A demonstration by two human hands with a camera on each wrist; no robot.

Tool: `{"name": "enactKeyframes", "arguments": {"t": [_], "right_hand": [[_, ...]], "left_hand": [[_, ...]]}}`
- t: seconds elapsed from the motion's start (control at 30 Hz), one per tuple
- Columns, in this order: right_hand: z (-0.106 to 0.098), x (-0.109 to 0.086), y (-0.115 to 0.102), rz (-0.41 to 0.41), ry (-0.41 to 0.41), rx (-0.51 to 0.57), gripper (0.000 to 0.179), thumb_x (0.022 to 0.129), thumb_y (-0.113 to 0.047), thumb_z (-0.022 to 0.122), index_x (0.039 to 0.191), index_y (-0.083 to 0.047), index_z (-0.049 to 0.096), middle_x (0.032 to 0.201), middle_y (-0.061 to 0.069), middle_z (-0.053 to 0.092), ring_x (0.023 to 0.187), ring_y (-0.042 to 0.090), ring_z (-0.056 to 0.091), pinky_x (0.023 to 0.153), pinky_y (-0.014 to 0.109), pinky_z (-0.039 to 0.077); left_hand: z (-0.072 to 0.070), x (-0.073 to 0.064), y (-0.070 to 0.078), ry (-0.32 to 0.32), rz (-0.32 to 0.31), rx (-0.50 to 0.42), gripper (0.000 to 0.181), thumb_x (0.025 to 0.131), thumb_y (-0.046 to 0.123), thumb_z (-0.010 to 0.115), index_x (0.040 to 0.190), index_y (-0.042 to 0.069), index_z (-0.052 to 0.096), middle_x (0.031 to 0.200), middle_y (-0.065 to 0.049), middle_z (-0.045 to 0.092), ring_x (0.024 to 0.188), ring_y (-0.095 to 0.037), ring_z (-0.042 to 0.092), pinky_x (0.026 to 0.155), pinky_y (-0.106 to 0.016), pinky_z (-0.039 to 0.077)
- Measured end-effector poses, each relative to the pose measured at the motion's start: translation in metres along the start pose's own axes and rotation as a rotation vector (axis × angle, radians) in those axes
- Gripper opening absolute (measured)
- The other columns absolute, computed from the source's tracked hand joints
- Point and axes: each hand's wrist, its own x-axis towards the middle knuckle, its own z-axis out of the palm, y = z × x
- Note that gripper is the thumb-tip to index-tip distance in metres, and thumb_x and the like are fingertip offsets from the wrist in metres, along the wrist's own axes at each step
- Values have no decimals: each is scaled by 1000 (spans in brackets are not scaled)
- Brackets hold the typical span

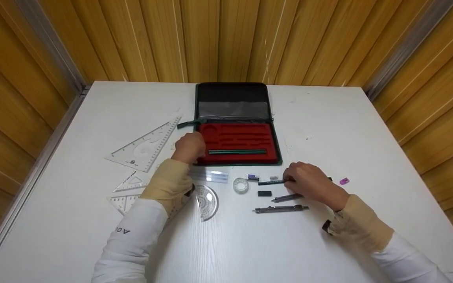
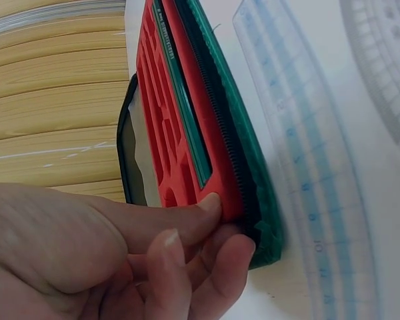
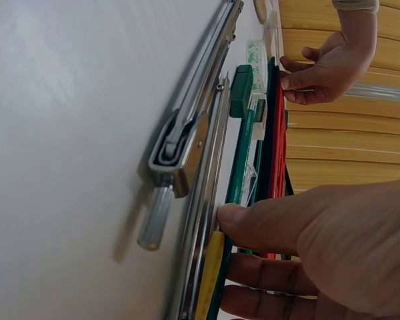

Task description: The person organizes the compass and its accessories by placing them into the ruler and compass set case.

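At the far middle of the white table (image 1: 328,129), our open case (image 1: 232,92) lies with its red tray (image 1: 272,151) up, so we can reach the slots. Our left hand (image 1: 190,148) pinches the near left corner, maybe to keep it still. Well apart, on the right, our right hand (image 1: 307,181) pinches a green pencil (image 1: 269,182) near the table, maybe because it lies flat.

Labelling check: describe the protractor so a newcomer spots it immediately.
Start at the open case. On its near side lies the clear ruler; nearer still is the protractor. Its half-round edge sets it apart from the triangular set squares.
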Motion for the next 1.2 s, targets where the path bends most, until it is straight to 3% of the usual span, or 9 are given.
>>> {"name": "enactKeyframes", "arguments": {"t": [0.23,0.5,0.83,1.2], "right_hand": [[1,1,-3,26,-8,11,4,88,-3,78,87,-7,76,83,0,66,78,17,56,71,39,53],[-5,0,-2,-1,11,0,8,86,-1,78,87,-9,75,84,-1,65,80,16,56,70,37,52],[-35,3,-9,-4,40,-5,9,87,-4,81,92,-9,75,91,1,68,85,20,62,71,41,54],[-75,25,-19,-20,40,-2,8,88,-2,80,95,-6,76,89,3,71,81,19,63,71,40,56]], "left_hand": [[1,0,-1,8,1,9,25,85,8,79,108,-2,73,111,-19,73,89,-31,70,76,-40,58],[2,2,0,-15,-8,7,23,87,8,78,106,-1,72,105,-17,73,70,-24,67,65,-34,57],[-1,2,-1,-16,-9,-18,19,86,7,80,103,0,73,101,-16,73,59,-20,62,64,-34,55],[-1,1,-1,-3,9,-28,18,84,7,81,99,0,74,100,-17,73,59,-20,62,66,-35,56]]}}
